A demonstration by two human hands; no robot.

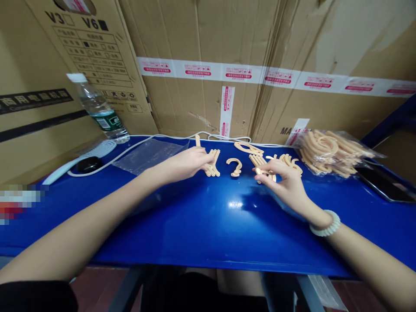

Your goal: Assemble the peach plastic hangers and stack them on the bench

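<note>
My left hand (183, 164) is at the left end of a row of short straight wooden sticks (215, 164). Its fingers are closed around the nearest stick. Behind that hand another wooden stick (197, 140) pokes up. With thumb and index finger, my right hand (287, 184) pinches a small pale wooden piece (259, 172), its far side hidden by the fingers. Just behind lie several straight wooden strips (255, 160) and curved wooden pieces (288, 160). Between my hands sits a hook-shaped wooden piece (238, 167). Farther back is a long looped wooden piece (248, 148).
A clear bag of curved wooden pieces (329, 151) and a dark phone (386, 184) lie at right on the blue table (208, 225). At left are a water bottle (104, 112), an empty plastic bag (149, 155), a white cable (130, 147) and a light-blue handled item (82, 158). Cardboard boxes (201, 34) stand behind.
</note>
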